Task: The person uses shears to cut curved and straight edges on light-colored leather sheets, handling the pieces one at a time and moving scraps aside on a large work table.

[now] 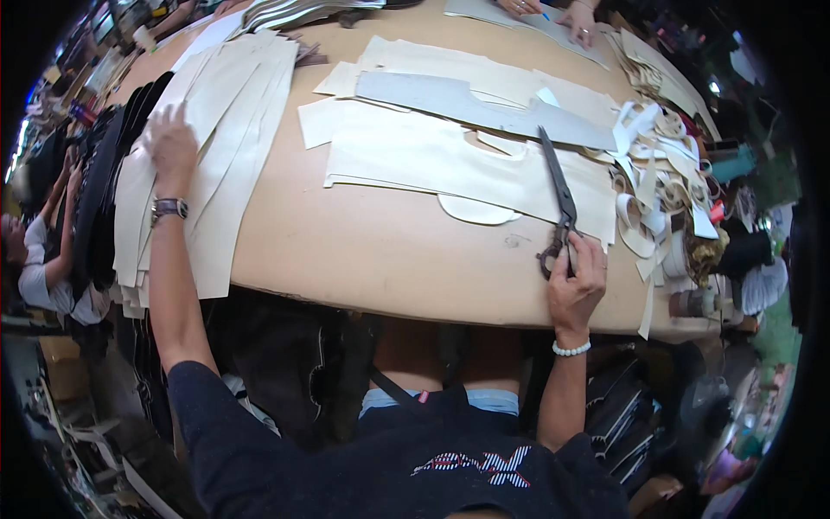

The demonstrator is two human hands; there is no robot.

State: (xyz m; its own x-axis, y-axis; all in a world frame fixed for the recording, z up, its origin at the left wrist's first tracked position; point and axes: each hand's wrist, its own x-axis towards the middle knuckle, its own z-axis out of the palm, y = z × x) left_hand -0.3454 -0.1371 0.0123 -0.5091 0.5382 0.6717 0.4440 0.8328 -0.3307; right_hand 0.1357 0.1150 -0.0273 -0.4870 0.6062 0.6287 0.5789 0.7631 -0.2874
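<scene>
My left hand (170, 145) reaches over a stack of long cream fabric pieces (238, 143) at the left of the table. Its fingers are apart, somewhat blurred, and touch the top sheets. Close to the front edge, my right hand (577, 281) has its thumb and fingers around the handle of large dark scissors (558, 177). The blades point away and lie across cut cream pieces (415, 147). Beyond them, a grey pattern piece (415, 91) rests on more cream pieces (432, 62). A rounded cream offcut (475, 210) pokes out on the near side.
Curled cream scraps (661, 164) heap up at the table's right side. Dark pieces (130, 147) hang along the left edge. Across the table (372, 251), another person's hands (577, 19) hold a blue pen over a pale sheet. A further person (52, 259) is at the far left.
</scene>
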